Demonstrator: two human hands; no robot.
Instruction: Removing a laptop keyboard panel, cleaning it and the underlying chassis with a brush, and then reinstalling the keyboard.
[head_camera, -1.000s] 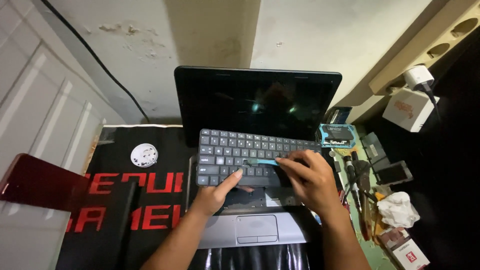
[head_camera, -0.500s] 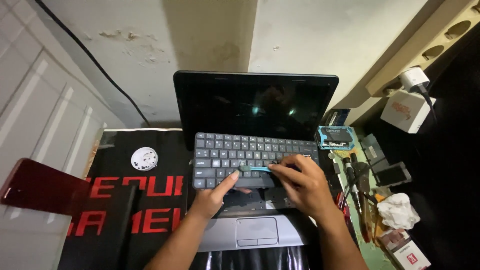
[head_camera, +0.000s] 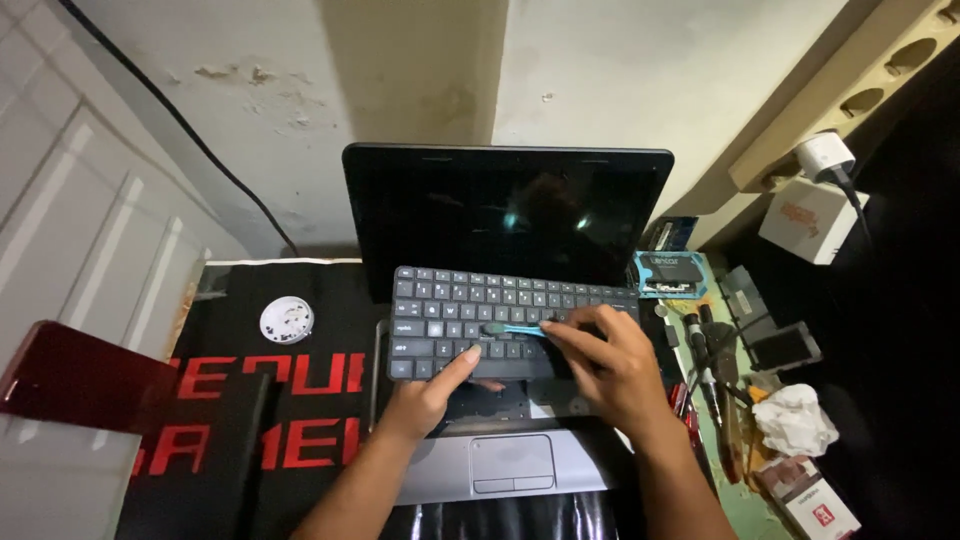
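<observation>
An open laptop (head_camera: 500, 465) with a dark screen (head_camera: 505, 215) stands on the black mat. Its grey keyboard panel (head_camera: 440, 310) is lifted off the base and tilted up at the near edge. My left hand (head_camera: 430, 395) props that near edge from below, thumb on the lowest key row. My right hand (head_camera: 605, 365) rests on the panel's right part and pinches a thin blue tool (head_camera: 515, 329), its tip lying on the middle keys.
A black mat with red letters (head_camera: 250, 420) covers the table. A small white round dish (head_camera: 287, 320) lies left of the laptop. A red slab (head_camera: 70, 380) is at far left. Screwdrivers (head_camera: 700, 350), a blue case (head_camera: 665, 273), a crumpled tissue (head_camera: 795, 420) and small boxes crowd the right side.
The blue tool's tip has slid a little left across the keys with my right hand. My left hand stays under the panel's near edge.
</observation>
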